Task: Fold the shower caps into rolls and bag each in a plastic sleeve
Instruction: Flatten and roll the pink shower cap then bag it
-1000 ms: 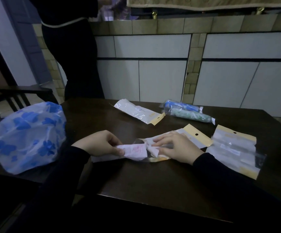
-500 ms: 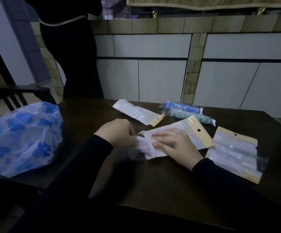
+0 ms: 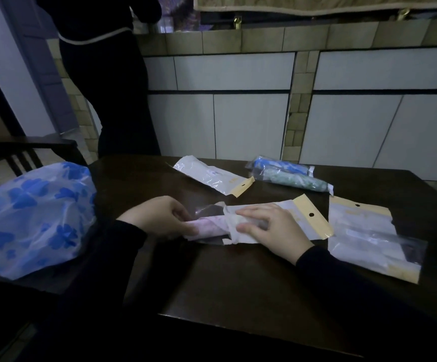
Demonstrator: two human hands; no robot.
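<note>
A pink rolled shower cap (image 3: 212, 227) lies on the dark table (image 3: 238, 283), its right end inside the mouth of a clear plastic sleeve (image 3: 298, 218) with a yellow header. My left hand (image 3: 160, 218) grips the roll's left end. My right hand (image 3: 269, 227) presses down on the sleeve's open end, fingers over the roll. A loose blue-flowered shower cap (image 3: 34, 218) sits puffed up at the left. Two bagged rolls, blue and green (image 3: 293, 176), lie at the back.
One more bagged white sleeve (image 3: 212, 176) lies at the back centre. A stack of sleeves (image 3: 368, 236) lies at the right. A person in dark clothes (image 3: 107, 87) stands behind the table's left corner. A dark chair (image 3: 16, 150) is at the left.
The sleeve has come back down flat onto the table. My left hand has shifted right with the roll, and the roll's end now sits inside the sleeve's mouth.
</note>
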